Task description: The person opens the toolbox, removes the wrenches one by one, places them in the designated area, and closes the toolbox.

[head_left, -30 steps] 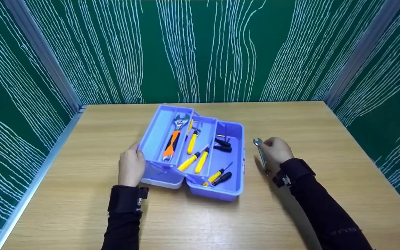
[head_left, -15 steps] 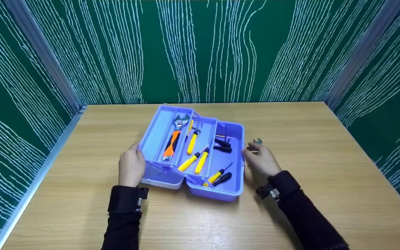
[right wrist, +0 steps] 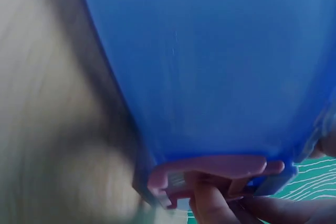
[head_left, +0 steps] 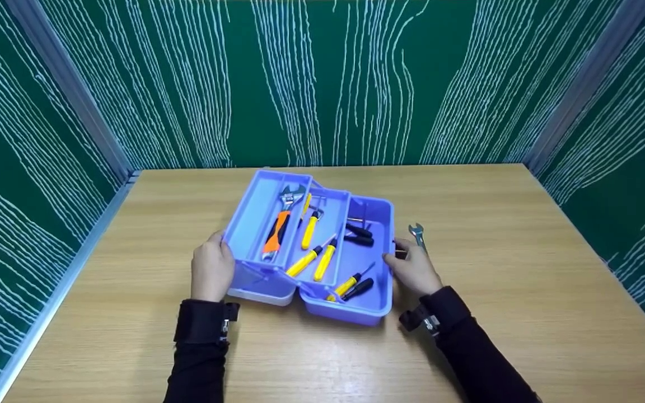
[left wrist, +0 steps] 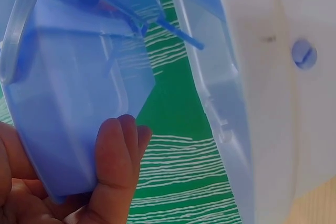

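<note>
A purple-blue toolbox point(head_left: 372, 257) stands unfolded on the table, its trays stepped out to the left. My left hand point(head_left: 212, 267) grips the outer edge of the upper tray point(head_left: 255, 207); the left wrist view has thumb and fingers on both sides of the tray wall point(left wrist: 79, 114). At the box's right wall, my right hand point(head_left: 415, 270) holds the rim, thumb on top. Its fingers point(right wrist: 212, 203) reach the pink latch point(right wrist: 220, 166) in the right wrist view. An open-end wrench point(head_left: 417, 232) lies just beyond that hand, its lower part hidden.
In the upper tray lies an orange-handled adjustable wrench point(head_left: 282, 221). Several yellow screwdrivers point(head_left: 326, 260) occupy the middle tray, and black-handled tools point(head_left: 359, 239) lie in the base. Green walls with white lines enclose the wooden table point(head_left: 132, 252).
My right hand has let go of the open-end wrench, leaving it on the table, and has moved left onto the toolbox's right rim. My left hand has stayed in place.
</note>
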Demonstrator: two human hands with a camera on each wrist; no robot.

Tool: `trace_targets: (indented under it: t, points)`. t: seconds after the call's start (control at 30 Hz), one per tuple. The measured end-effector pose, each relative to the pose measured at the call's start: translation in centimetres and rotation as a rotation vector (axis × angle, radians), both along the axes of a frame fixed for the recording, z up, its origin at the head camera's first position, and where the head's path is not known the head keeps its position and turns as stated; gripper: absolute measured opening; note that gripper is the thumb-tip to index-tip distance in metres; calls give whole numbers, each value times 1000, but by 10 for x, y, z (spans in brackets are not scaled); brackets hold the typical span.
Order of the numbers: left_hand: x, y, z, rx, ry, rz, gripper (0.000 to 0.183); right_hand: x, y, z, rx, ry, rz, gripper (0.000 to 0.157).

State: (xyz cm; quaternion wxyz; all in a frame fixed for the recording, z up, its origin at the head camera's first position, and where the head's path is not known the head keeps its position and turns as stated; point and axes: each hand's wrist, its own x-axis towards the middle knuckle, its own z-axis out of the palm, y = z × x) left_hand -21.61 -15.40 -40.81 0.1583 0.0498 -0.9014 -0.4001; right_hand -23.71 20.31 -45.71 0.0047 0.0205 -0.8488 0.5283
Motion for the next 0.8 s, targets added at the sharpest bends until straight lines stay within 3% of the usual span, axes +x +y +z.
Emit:
trace_targets:
  t: [0.27, 0.43, 0.67, 0.8]
  points:
    - [-1, 1, 3, -3, 20, 4, 38, 0, -3, -3, -36, 17, -55, 43]
    - [-1, 4, 10, -59, 28, 6, 40, 0, -3, -5, -66, 25, -53, 42]
    - [-2, 22, 38, -105, 27, -40, 53, 1, -2, -5, -34, 24, -42, 42]
    - [-3, 35, 55, -110, -12, -133, 54, 1, -1, -4, -31, 23, -36, 42]
